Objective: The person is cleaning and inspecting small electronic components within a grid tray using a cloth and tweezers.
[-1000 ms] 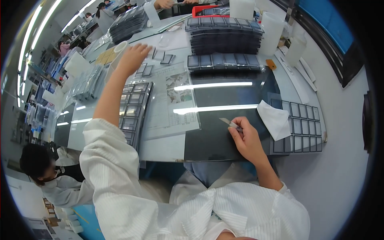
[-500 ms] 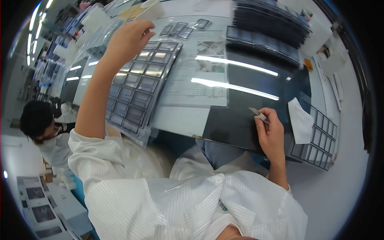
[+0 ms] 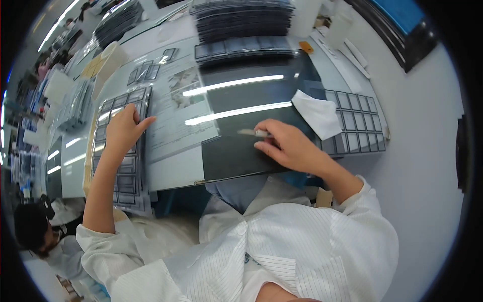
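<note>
My left hand (image 3: 125, 128) hovers over the black gridded tray (image 3: 132, 173) at the left of the table, thumb apart from loosely curled fingers. I see nothing in it; whether it touches the tray I cannot tell. My right hand (image 3: 289, 147) is closed on a small blade (image 3: 246, 132) with a whitish grip, its tip pointing left over the dark mat (image 3: 226, 163). Clear compartments fill the tray. Between the hands lies a printed sheet under a clear cover (image 3: 188, 123). Several small dark-rimmed clear pieces (image 3: 146, 72) lie beyond the tray.
A tall stack of black trays (image 3: 241, 22) stands at the back, one tray (image 3: 246, 49) before it. To the right, a white cloth (image 3: 317, 113) lies beside another gridded tray (image 3: 359, 121). An orange object (image 3: 306, 47) sits farther back. Another person (image 3: 37, 229) sits at the left.
My left hand has come back from beyond the tray's far end to above the tray. My right hand, still on the blade, has moved inward to the left. The view has turned right.
</note>
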Action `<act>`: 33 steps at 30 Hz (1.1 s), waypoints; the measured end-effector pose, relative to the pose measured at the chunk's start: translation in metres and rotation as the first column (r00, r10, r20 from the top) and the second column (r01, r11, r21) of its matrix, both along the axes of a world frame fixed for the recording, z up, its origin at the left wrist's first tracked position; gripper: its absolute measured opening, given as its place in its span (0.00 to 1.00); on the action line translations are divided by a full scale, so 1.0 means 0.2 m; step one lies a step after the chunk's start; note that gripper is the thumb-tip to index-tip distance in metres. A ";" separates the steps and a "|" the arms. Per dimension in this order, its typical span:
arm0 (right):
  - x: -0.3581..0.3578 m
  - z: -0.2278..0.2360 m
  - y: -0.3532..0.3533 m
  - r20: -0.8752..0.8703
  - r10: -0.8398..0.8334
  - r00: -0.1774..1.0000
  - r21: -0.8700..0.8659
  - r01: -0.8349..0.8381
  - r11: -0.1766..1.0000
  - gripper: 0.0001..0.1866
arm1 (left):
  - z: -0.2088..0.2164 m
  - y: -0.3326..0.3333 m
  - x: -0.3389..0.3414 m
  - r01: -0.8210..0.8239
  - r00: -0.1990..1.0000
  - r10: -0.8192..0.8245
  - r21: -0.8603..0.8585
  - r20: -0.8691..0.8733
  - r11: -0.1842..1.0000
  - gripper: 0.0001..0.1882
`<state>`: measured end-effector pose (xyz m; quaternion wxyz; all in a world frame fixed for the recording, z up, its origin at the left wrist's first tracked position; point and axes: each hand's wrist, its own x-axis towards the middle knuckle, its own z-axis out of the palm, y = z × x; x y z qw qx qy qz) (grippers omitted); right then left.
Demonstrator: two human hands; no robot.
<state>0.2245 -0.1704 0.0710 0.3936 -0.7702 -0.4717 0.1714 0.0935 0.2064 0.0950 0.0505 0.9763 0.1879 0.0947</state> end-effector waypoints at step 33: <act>1.02 -0.06 -0.09 0.793 -0.163 0.587 -0.024 0.297 0.955 0.14 | -0.09 0.26 0.08 -0.010 0.999 0.025 -0.303 0.048 0.953 0.20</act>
